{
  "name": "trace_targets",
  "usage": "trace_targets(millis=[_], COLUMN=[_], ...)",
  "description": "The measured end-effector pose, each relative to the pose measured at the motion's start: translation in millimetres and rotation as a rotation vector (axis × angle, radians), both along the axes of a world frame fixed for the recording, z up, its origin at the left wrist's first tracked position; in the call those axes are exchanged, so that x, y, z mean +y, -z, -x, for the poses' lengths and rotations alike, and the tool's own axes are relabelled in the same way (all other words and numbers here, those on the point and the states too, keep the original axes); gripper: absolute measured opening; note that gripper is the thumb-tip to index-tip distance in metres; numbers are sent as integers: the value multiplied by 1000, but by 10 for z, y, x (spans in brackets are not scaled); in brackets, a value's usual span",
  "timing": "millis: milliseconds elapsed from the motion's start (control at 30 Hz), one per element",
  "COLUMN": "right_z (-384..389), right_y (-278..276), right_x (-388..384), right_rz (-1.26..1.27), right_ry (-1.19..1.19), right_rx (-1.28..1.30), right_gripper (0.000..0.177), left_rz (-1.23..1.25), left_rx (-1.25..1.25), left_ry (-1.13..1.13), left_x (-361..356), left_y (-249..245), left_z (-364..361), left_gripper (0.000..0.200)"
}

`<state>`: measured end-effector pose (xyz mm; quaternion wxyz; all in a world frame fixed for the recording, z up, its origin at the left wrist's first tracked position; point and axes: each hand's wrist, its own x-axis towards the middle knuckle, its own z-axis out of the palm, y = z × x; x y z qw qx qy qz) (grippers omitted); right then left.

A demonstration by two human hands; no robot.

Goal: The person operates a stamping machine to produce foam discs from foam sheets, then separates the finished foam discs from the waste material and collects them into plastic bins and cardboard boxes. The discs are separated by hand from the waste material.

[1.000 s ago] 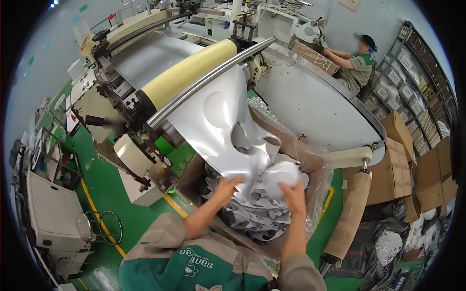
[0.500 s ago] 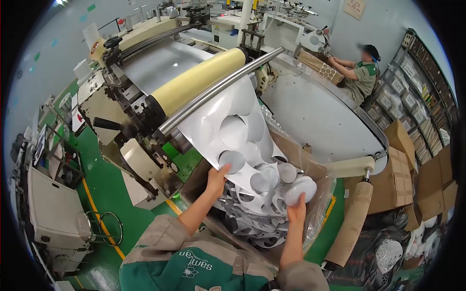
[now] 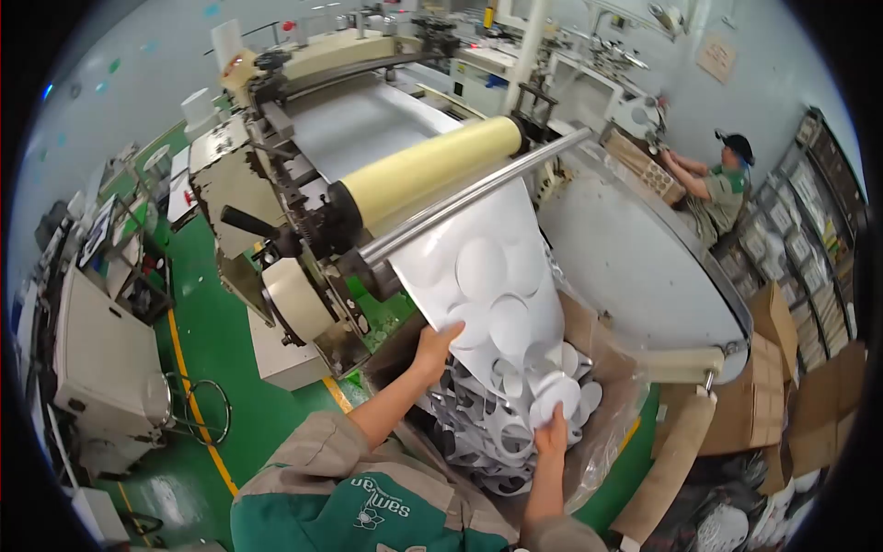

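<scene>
A white, shiny sheet (image 3: 428,267) with round cut shapes hangs from the machine's metal bar down into a lined carton. My left hand (image 3: 435,354) grips the sheet's left edge, thumb on top beside a cut disc; the fingers beneath are hidden. In my right hand (image 3: 552,440) is a small stack of white discs (image 3: 556,397), held near the sheet's lower end. Loose discs (image 3: 590,401) lie just to the right of it. Below, the carton (image 3: 589,345) holds a heap of punched sheet scrap (image 3: 501,437) full of round holes.
A yellow roller (image 3: 432,170) and steel bar (image 3: 478,195) span the machine ahead. A black-handled lever (image 3: 246,219) juts left. At right are a brown roll (image 3: 670,469) and cardboard boxes (image 3: 727,405). Another person (image 3: 722,189) sits at the back right.
The camera view has shifted, moving the machine right and down in view. My right hand has moved down and slightly left with the discs. My left hand stays at the sheet's edge.
</scene>
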<state>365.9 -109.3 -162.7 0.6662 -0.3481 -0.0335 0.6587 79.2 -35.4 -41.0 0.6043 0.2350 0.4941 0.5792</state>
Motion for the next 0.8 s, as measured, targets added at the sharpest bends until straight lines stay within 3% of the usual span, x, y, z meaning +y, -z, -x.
trace_targets(millis=[67,100,200,267,367,433,533,567,600,667,700,767,800], right_z=[-48,-9,324,605,896,899,580,435,352,341,355,625,772], right_y=[-133,-322,-1059,-1354,-1258,-1009,-379,-338,-354,-604,-772,-1188,-1338], right_x=[81,178,445,662,826,722,387,288,223,274,320,524,751], right_rz=[-37,-86,-350,-342,-298,-259,-68,-16,31,-98,-159,-280,-270], right_ry=[119,112,-194,-544,-684,-497,-203,-158,-111,-132,-137,-245,-544], right_rx=[-52,-47,-348,-588,-530,-313,71,200,329,125,23,-398,-860], right_gripper=[47,45,48,45,36,32,33,33,33,31,30,35,34], left_rz=[-117,-42,-158,-147,-150,-125,-117,-110,-266,-257,-220,-147,-27], left_rx=[42,87,-9,-147,-178,-176,-247,-124,-4,-47,-23,25,39], left_ry=[-85,-15,76,134,264,326,85,-70,-92,-211,-157,-43,87], left_x=[21,-18,-137,-206,-188,-127,-21,28,183,239,210,85,-80], left_y=[199,233,172,-142,-136,44,-117,-220,11,-38,-37,-18,-4], left_z=[-100,-84,-134,-183,-97,-38,12,31,146,177,157,74,-69], left_gripper=[29,29,31,31,29,32,32,35,37,42,41,41,38])
